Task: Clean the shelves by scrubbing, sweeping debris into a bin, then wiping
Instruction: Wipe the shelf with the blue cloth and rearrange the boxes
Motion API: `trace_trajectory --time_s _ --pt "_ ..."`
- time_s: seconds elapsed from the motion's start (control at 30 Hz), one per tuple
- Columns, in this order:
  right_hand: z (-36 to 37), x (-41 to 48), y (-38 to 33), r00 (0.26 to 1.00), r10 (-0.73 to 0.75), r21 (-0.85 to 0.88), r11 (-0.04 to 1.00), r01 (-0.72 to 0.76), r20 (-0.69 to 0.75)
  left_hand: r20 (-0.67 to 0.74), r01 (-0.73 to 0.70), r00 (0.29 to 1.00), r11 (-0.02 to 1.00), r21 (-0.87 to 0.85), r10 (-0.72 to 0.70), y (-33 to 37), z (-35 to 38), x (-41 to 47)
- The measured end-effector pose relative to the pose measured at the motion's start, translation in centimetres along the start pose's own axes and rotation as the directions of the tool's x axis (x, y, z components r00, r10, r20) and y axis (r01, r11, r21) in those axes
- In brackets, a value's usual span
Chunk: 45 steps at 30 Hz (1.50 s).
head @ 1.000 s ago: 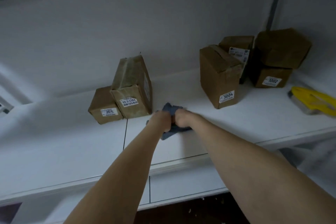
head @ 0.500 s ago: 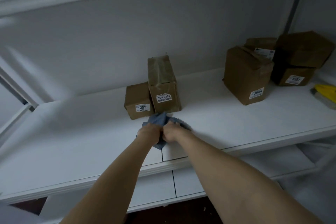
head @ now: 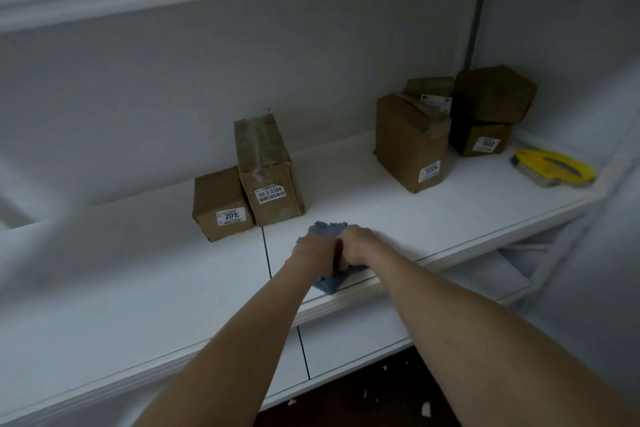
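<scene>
L hand, R hand grip cloth on shelf; boxes just behind, brush far R.

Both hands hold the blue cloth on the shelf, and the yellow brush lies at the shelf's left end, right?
No. The head view shows the brush at the shelf's right end. The left hand and right hand do hold the cloth.

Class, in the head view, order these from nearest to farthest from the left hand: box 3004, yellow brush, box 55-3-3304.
1. Box 55-3-3304, just behind the left hand.
2. Box 3004, back right.
3. Yellow brush, far right.
</scene>
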State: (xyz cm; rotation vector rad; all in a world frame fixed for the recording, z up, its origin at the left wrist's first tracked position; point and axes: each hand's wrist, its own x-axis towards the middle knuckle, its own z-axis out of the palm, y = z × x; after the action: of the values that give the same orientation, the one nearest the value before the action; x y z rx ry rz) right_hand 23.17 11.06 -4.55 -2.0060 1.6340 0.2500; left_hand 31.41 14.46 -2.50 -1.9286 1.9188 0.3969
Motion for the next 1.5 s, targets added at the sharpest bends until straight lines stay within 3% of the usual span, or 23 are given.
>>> trace_trajectory --time_s 0.2,0.37,0.53,0.67,0.83,0.97,1.23,1.37,1.5 --pt "-2.0 -1.2 8.5 0.959 0.231 0.031 0.973 -0.229 -0.162 -0.118 -0.202 0.975 0.972 -0.122 0.188 8.1 1.3 2.1" --pt "-2.7 -0.4 9.5 0.948 0.222 -0.013 0.973 -0.231 -0.229 -0.168 -0.285 0.954 0.931 -0.230 0.250 8.5 1.6 2.5" --pt "-1.4 0.6 3.6 0.992 0.042 0.015 0.999 -0.040 -0.117 -0.198 -0.073 0.979 0.982 -0.173 0.038 2.6 1.4 1.6" --pt "0.9 0.6 -2.9 0.997 -0.078 0.027 0.997 0.077 0.023 -0.066 0.125 0.989 0.986 -0.107 -0.133 -3.1 1.7 0.7" --pt "3.3 0.3 -6.4 0.985 -0.171 0.023 0.985 0.171 0.026 -0.078 0.274 0.958 0.961 -0.043 -0.277 -6.4 1.8 -1.2" --pt "2.2 0.7 -4.4 0.993 -0.105 0.046 0.994 0.102 0.051 -0.009 0.210 0.978 0.978 0.009 -0.210 -3.9 1.3 -0.2" --pt "-0.8 1.5 4.1 0.996 0.047 0.141 0.989 -0.036 -0.072 0.016 0.001 1.000 1.000 -0.007 -0.001 3.6 -1.3 1.7" --pt "-2.0 0.8 8.5 0.981 0.123 0.160 0.982 -0.099 -0.149 0.065 -0.014 0.998 1.000 0.008 0.014 7.3 -1.8 2.8" --pt "-2.4 0.6 9.5 0.988 0.118 0.175 0.980 -0.099 -0.102 0.099 -0.023 0.995 1.000 -0.015 0.025 8.6 -2.5 1.9"
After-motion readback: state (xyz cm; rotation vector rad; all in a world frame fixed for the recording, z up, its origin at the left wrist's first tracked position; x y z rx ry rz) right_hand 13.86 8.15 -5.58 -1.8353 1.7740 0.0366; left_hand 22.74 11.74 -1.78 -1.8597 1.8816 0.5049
